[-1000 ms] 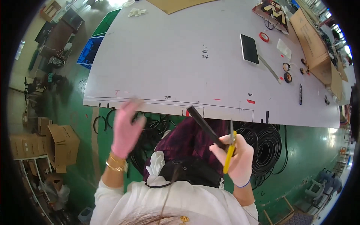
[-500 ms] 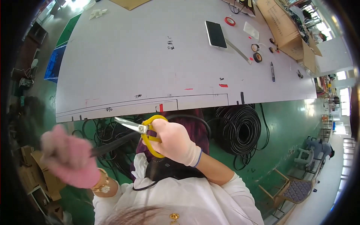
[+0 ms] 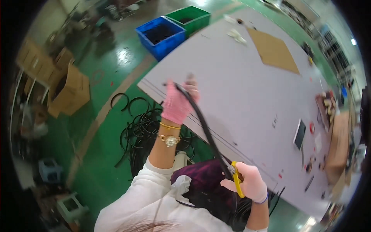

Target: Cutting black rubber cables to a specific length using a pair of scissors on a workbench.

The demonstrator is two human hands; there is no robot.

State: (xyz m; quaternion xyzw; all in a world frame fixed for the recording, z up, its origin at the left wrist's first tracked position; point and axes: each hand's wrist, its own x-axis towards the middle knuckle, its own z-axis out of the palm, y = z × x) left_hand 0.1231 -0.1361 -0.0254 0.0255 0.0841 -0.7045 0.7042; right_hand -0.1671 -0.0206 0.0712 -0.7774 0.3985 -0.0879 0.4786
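Note:
My left hand (image 3: pixel 179 102), in a pink glove, is closed around one end of a black cable (image 3: pixel 205 125) over the table's near left corner. From there the cable runs slantwise down to my right hand (image 3: pixel 250 181), which wears a pale glove with a blue cuff edge. Yellow-handled scissors (image 3: pixel 238 185) are in that right hand. Their blades lie against the cable and are mostly hidden. Loose black cable coils (image 3: pixel 145 131) lie on the floor beside my left forearm.
Marked lines run along the edge of the pale table (image 3: pixel 232 96). On it are a cardboard sheet (image 3: pixel 274 50), a phone (image 3: pixel 299 133) and tape rolls (image 3: pixel 312 127). Past the left corner stand a blue crate (image 3: pixel 162 44) and a green crate (image 3: pixel 193 19). An open carton (image 3: pixel 71 91) sits farther left.
The view has swung left. My left hand has moved forward from the lower left to over the table corner, drawing the cable out straighter. My right hand still holds the scissors.

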